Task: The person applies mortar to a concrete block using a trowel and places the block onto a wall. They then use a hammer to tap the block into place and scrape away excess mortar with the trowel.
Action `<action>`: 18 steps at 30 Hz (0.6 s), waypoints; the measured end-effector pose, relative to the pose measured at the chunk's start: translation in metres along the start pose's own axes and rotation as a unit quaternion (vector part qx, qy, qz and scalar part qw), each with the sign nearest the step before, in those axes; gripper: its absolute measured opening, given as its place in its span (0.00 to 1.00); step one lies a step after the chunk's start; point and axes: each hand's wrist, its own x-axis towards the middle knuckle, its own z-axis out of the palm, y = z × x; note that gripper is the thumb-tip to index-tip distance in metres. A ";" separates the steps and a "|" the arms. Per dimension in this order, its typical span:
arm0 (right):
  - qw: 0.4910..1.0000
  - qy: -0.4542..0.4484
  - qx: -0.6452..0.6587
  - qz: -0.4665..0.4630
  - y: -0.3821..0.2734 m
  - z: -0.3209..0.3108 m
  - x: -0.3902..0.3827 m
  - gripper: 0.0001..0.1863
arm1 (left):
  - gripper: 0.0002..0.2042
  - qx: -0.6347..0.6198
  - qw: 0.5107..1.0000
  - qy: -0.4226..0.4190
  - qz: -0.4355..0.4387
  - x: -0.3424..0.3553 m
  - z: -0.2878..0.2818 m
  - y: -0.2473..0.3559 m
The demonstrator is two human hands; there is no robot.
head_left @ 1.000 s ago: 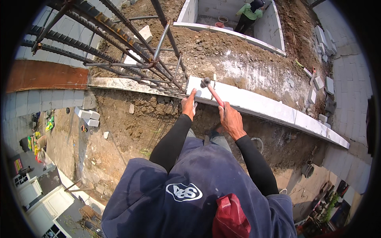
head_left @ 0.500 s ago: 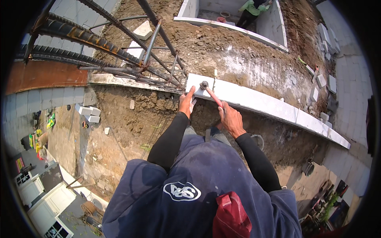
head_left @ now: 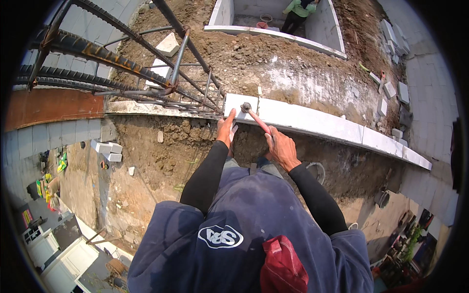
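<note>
In my right hand (head_left: 283, 149) is a hammer (head_left: 259, 122), its pinkish-red handle wrapped by my fingers. The dark hammer head is over the top of a white block (head_left: 233, 103) at the left end of a low wall; whether it touches cannot be made out. My left hand (head_left: 226, 129) is at the near edge of this same block, fingers stretched toward it and apart, some whitened with dust. A thin dark joint separates the end block from the long white row of blocks (head_left: 312, 118) that runs off to the right.
A steel rebar cage (head_left: 173, 88) rises at the wall's left end. Loose white blocks (head_left: 111, 157) lie on the soil at left, others (head_left: 390, 90) at right. Beyond the wall, a person in green (head_left: 297, 10) stands inside a block-walled pit (head_left: 273, 32). A bucket (head_left: 382, 198) is at right.
The whole view has shifted a little, with the wall and cage slightly further left. Both hands and the hammer keep about the same places at the end block.
</note>
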 end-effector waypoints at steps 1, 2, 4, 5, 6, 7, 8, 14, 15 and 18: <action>1.000 0.001 0.002 0.003 0.000 -0.001 -0.001 0.16 | 0.42 0.004 1.000 0.003 0.000 0.000 0.001 0.000; 1.000 0.003 0.004 0.006 0.000 -0.001 -0.002 0.16 | 0.43 0.001 1.000 -0.001 -0.006 0.000 0.001 0.000; 1.000 -0.006 0.007 0.020 0.000 -0.002 -0.003 0.16 | 0.43 0.000 1.000 -0.013 -0.017 0.003 0.005 0.002; 0.999 -0.015 0.008 0.031 0.002 -0.003 -0.002 0.16 | 0.43 0.003 1.000 -0.007 -0.018 0.004 0.007 0.001; 0.999 -0.024 0.010 0.043 0.004 -0.004 -0.002 0.16 | 0.43 0.006 1.000 -0.001 -0.018 0.002 0.009 -0.001; 0.997 -0.033 0.036 0.056 0.003 -0.011 0.002 0.16 | 0.43 0.014 1.000 0.002 -0.016 0.005 0.009 0.000; 0.994 -0.043 0.065 0.074 -0.002 -0.018 0.005 0.17 | 0.45 0.026 0.999 -0.017 -0.016 0.007 0.005 0.003; 0.976 -0.050 0.181 0.106 0.010 -0.084 0.052 0.22 | 0.41 0.042 0.998 -0.004 -0.051 0.011 -0.003 0.005; 0.975 -0.067 0.188 0.102 0.020 -0.094 0.067 0.24 | 0.41 0.041 0.998 0.001 -0.055 0.012 -0.005 0.006; 0.992 -0.056 0.030 0.108 0.052 -0.105 0.108 0.22 | 0.40 0.050 0.996 0.046 -0.052 0.005 -0.002 0.001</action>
